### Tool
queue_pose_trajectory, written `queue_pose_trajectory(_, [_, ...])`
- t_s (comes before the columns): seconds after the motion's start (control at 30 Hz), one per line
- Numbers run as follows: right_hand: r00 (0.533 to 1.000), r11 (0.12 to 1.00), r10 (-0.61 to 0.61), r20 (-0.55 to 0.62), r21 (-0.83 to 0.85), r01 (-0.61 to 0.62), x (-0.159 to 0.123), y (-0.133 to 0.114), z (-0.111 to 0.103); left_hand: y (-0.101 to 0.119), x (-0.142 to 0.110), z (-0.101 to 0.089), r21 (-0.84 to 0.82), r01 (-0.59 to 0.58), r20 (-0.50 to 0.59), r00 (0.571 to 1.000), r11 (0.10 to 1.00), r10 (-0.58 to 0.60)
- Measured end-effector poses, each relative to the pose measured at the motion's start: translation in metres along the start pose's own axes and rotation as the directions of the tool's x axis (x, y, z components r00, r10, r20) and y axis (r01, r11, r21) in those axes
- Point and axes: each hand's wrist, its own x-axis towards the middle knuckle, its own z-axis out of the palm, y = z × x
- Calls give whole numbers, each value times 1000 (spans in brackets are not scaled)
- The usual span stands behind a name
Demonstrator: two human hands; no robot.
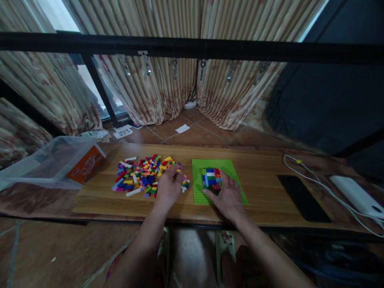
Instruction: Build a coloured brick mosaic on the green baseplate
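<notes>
The multicoloured brick block (pixel 212 178) sits on the green baseplate (pixel 198 196), near its middle. I judge the block light, stiff and smooth-faced, liable to split at its joints if twisted; grip it low, on two opposite side walls. My right hand (pixel 229 197) reaches over the baseplate's near right part, thumb and fingers apart beside the block; I cannot tell whether they touch it. Left of the baseplate lies a pile of loose bricks (pixel 147 176), which should be light and best pinched by the sides. My left hand (pixel 170 185) is over the pile's edge nearest the baseplate, fingers bent; whether they clamp a brick, I cannot tell. Well right of the baseplate lies a black phone (pixel 303 198).
</notes>
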Motion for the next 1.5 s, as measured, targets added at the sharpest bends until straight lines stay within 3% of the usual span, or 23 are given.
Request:
queue_pose_trajectory(0.17, [995,992,96,-29,-83,-98,1,-15,5,-5,2,-1,-52,-2,8,1000,999,2])
queue_pose_trajectory(0.33, [994,990,111,7,-88,-110,6,-13,3,-9,9,-16,-67,7,-43,999,998,-10])
queue_pose_trajectory(0.53, [993,1000,0,120,-23,2,15,11,-9,3,6,-29,-38,51,-94,994,998,-55])
queue_pose_trajectory(0.7, [976,997,-72,207,35,66,18,34,-19,-3,10,-38,27,22,-116,993,999,-19])
queue_pose_trajectory(0.87, [972,992,-128,198,47,120,18,45,-18,-14,20,-58,25,23,-261,965,999,-16])
queue_pose_trajectory(0.97, [972,990,-141,187,42,136,18,45,-15,-19,22,-69,-4,7,-296,955,1000,-7])
queue_pose_trajectory(1.1, [977,991,-136,162,15,135,19,40,-11,-23,22,-73,120,37,-250,968,992,-6])
queue_pose_trajectory(1.2, [981,990,-139,134,19,137,20,33,-6,-19,15,-70,346,47,-98,995,937,-14])
queue_pose_trajectory(1.3, [990,995,-99,98,1,100,19,21,0,-11,6,-63,525,22,60,996,851,-63])
queue_pose_trajectory(1.5, [999,999,-39,22,34,38,14,-13,10,-7,-4,-51,722,63,48,989,689,-140])
